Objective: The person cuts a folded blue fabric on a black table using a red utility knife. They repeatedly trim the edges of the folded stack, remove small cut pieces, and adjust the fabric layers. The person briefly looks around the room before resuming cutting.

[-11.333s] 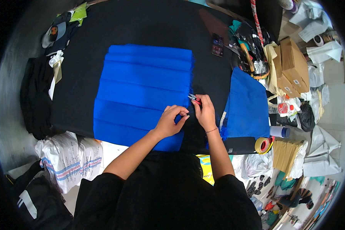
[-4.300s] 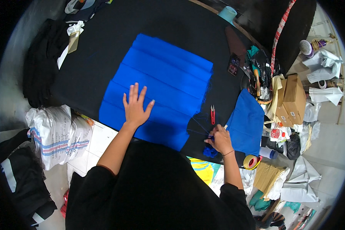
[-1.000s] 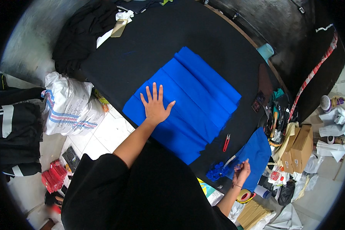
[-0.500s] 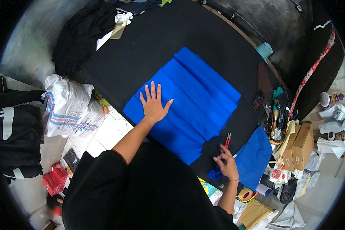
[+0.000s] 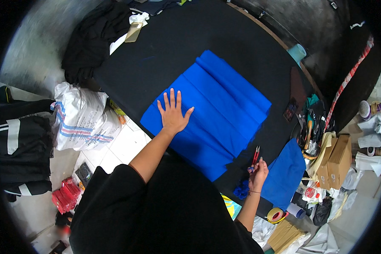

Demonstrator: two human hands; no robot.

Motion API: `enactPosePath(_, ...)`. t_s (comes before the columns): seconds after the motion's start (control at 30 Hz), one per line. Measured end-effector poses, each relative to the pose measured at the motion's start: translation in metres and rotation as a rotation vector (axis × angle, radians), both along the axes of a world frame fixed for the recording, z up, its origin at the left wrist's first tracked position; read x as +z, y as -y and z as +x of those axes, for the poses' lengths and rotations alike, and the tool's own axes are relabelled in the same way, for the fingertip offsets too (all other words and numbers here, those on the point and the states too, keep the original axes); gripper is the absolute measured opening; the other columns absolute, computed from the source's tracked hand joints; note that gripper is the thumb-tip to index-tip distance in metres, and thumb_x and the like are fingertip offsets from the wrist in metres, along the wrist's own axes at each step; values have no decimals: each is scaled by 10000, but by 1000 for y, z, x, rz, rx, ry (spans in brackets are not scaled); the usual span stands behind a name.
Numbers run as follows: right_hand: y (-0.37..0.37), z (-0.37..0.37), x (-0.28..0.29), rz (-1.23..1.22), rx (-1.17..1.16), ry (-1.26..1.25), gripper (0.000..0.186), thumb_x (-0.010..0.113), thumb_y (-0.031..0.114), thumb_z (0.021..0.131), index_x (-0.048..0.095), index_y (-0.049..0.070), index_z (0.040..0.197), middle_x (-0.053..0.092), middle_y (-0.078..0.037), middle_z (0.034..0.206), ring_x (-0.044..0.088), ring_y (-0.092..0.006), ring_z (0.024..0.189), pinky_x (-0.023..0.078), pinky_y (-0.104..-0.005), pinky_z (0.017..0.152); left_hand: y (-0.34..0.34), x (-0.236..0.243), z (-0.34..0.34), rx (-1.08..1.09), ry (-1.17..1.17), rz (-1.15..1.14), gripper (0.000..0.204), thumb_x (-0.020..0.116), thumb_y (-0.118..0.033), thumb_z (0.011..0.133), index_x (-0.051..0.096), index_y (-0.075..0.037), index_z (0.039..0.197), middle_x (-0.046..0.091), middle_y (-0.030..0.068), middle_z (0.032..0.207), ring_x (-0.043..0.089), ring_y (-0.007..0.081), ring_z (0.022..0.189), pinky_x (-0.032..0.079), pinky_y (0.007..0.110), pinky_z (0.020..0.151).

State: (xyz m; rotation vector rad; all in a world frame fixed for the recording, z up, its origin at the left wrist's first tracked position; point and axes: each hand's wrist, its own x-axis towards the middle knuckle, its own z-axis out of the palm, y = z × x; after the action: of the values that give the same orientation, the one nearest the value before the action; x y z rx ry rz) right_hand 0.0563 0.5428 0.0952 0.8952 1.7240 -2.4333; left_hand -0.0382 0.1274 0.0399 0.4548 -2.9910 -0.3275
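Note:
A bright blue pleated fabric with a frayed right edge lies slantwise on the black-covered table. My left hand rests flat on its left part, fingers spread. My right hand is closed near the fabric's frayed lower-right corner, with blue threads at its fingertips. Just above those fingertips are red thread snips, partly behind them. A small heap of blue threads sits below and left of that hand, beside a second, darker blue cloth.
A phone, a basket of tools and cardboard boxes are at right, tape at the lower right. Black garments lie top left, above a white sack. A teal cup stands at the far edge.
In the last second my right hand rose from the second cloth toward the snips, shifting left, then slightly right. My left hand stayed flat. Earlier, that right hand held the snips at the frayed edge.

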Motion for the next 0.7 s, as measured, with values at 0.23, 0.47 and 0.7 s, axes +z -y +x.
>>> enactPosePath(0.23,-30,19,-1,67,-159,26,291,667,274,1072,528,145,852,454,28,621,464,-122,533,415,-300,492,-1,2,-1,-2,13,-7,940,451,-696,1028,196,-93,1703,101,190,1778,93,447,1627,64,706,1251)
enactPosePath(0.47,-42,20,9,148,-147,3,324,648,292,1082,516,144,826,465,39,634,448,-92,522,421,-288,481,2,0,1,4,-31,-8,944,469,-696,1019,221,-86,1695,112,195,1776,110,456,1622,65,709,1248)
enactPosePath(0.7,-35,27,-25,930,281,-58,348,741,360,1014,676,18,1029,631,-45,801,622,-219,752,519,-365,681,8,3,-4,19,-200,147,827,524,-585,1044,327,-69,1660,265,195,1730,268,430,1567,183,669,1221)
